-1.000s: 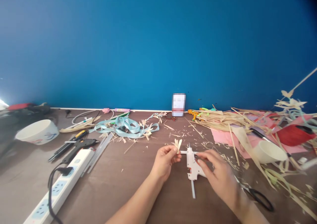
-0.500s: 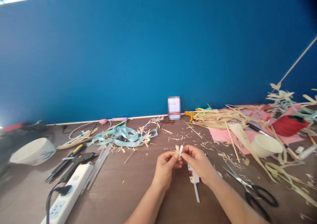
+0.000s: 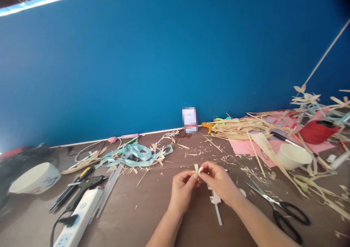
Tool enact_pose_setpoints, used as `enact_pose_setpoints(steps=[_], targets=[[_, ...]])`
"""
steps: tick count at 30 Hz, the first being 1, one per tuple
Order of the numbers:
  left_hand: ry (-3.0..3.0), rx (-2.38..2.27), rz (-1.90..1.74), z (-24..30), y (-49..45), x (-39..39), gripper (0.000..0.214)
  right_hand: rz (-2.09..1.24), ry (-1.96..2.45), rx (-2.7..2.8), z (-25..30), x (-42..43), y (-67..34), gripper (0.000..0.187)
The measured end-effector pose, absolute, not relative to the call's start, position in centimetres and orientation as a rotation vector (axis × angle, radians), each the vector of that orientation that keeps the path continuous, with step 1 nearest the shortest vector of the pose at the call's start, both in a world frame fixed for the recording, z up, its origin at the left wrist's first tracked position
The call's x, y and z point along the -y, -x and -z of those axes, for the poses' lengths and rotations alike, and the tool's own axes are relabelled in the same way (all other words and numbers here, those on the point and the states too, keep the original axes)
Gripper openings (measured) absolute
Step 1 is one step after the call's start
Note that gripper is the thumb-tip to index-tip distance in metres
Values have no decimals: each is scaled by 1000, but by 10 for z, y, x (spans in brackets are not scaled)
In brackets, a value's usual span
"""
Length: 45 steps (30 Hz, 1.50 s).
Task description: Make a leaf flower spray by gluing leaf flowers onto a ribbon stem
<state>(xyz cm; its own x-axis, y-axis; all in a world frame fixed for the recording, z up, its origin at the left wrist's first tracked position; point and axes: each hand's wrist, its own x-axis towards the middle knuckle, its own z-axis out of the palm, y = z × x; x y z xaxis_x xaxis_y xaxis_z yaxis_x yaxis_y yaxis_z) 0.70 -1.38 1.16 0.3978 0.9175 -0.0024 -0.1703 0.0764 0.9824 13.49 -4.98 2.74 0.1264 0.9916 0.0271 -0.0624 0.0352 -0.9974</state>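
Note:
Between my two hands is a small pale flower point(image 3: 197, 169) of dried husk strips, its pointed petals facing up. My left hand point(image 3: 183, 188) pinches its base between thumb and fingers. From the other side, my right hand point(image 3: 214, 179) closes thumb and fingertips on a petal. Partly hidden beneath my right hand lies a white glue gun point(image 3: 214, 196) with a glue stick point(image 3: 218, 215) poking out of its end. Black-handled scissors point(image 3: 276, 204) rest open on the table, right of my right forearm.
Left are a white bowl point(image 3: 35, 177), a power strip point(image 3: 82, 216), a black glue gun point(image 3: 84, 188) and clear glue sticks point(image 3: 109, 190). Blue ribbon point(image 3: 136, 155) lies beyond. Right are a husk pile point(image 3: 240, 126), a cream cup point(image 3: 294, 157) and red ribbon roll point(image 3: 317, 132). Scraps dot the table point(image 3: 142, 221).
The camera view has tilted slightly. Both hands stay together around the flower, and the petal at my right fingertips now leans further to the right.

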Motion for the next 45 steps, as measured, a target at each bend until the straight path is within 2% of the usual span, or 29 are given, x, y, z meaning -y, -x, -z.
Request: enact_pose_setpoints(steps=[5, 18, 25, 35, 45], targets=[[-1567, -794, -993, -18, -1, 15, 18, -1061, 1229, 1168, -36, 57, -138, 6], [-1977, -861, -1194, -21, 1, 26, 14, -802, 1370, 1213, -31, 64, -125, 7], [-1901, -832, -1225, -21, 1, 29, 14, -808, 1286, 1212, -32, 64, -125, 7], [-1262, -781, -1061, -10, -8, 23, 18, -984, 1214, 1124, -31, 65, -128, 8], [-1612, -783, -1052, -21, -1, 23, 16, -1016, 1180, 1103, -35, 65, -129, 12]])
